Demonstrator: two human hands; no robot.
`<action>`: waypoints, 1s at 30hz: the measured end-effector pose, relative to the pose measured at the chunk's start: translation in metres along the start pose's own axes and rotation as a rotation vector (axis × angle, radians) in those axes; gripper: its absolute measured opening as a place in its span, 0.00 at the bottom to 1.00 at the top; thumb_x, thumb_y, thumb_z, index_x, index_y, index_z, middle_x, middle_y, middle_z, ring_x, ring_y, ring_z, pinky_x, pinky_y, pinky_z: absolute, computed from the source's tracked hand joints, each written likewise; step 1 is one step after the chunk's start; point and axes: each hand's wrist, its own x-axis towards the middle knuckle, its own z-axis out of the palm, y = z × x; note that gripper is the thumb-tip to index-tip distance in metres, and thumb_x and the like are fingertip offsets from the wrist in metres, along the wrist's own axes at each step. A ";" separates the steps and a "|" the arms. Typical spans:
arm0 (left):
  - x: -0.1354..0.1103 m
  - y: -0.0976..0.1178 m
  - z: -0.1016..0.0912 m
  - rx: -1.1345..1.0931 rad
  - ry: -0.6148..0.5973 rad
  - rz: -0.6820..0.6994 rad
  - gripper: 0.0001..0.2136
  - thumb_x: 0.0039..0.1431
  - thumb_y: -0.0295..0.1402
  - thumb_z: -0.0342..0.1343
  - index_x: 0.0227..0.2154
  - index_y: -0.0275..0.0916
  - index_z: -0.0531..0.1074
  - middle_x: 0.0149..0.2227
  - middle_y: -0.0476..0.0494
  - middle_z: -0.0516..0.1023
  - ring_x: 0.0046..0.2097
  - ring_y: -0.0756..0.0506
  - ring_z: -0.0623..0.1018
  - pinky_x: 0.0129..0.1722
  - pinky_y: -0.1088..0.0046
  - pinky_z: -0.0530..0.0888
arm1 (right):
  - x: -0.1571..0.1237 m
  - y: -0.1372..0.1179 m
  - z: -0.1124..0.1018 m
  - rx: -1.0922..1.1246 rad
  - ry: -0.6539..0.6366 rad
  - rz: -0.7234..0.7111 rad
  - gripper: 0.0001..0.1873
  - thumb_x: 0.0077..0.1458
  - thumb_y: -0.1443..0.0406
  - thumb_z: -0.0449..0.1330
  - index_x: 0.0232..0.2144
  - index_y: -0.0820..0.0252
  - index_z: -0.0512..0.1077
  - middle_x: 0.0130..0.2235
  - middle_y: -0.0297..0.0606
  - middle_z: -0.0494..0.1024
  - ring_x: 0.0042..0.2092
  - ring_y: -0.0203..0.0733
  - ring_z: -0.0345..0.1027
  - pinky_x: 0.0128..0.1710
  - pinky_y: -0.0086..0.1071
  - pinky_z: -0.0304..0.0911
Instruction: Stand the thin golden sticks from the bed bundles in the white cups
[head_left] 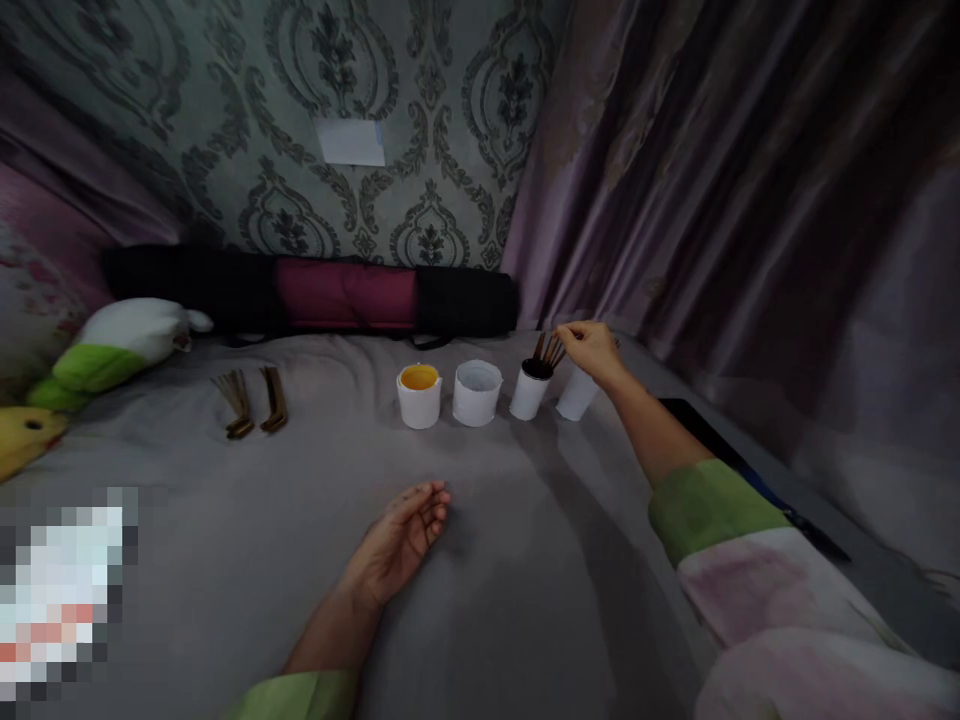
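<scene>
My right hand (592,348) is pinched at the upper ends of thin brown sticks (553,352), which stand in a slim white cup (529,395) with a dark inside. Its fingers appear closed on one stick, though the tips partly cover it. Below that wrist, another white cup (576,396) is half hidden by the hand. My left hand (401,540) rests over the grey sheet, palm turned inward and fingers loosely curled, holding nothing. Beyond it stand a white cup with orange-yellow contents (420,400) and a wider white cup with a pale inside (477,398).
Two bundles of brown sticks with bent ends (237,405) lie on the grey sheet (337,460) at left. A black and maroon roll (345,295) lies along the wall. Plush toys (112,340) sit at far left; a dark flat object (720,450) lies right of my arm.
</scene>
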 end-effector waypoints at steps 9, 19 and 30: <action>0.000 0.000 0.001 -0.002 0.005 -0.004 0.04 0.53 0.24 0.51 0.31 0.32 0.70 0.29 0.43 0.74 0.27 0.54 0.72 0.25 0.80 0.69 | -0.003 -0.002 -0.002 -0.120 -0.051 -0.011 0.14 0.49 0.61 0.52 0.30 0.58 0.77 0.30 0.38 0.75 0.35 0.42 0.67 0.35 0.33 0.59; 0.001 0.000 -0.001 -0.004 0.003 0.005 0.05 0.53 0.25 0.51 0.32 0.32 0.70 0.30 0.42 0.74 0.27 0.54 0.72 0.25 0.80 0.70 | -0.006 -0.006 -0.006 -0.126 -0.088 -0.005 0.14 0.48 0.61 0.52 0.29 0.58 0.77 0.28 0.38 0.75 0.33 0.42 0.67 0.32 0.32 0.59; 0.004 0.002 -0.001 -0.002 -0.003 -0.004 0.04 0.53 0.25 0.52 0.32 0.32 0.70 0.30 0.43 0.74 0.27 0.54 0.72 0.25 0.80 0.69 | -0.009 -0.005 -0.010 -0.139 -0.066 -0.018 0.13 0.47 0.61 0.54 0.29 0.59 0.76 0.32 0.40 0.74 0.32 0.40 0.66 0.34 0.34 0.60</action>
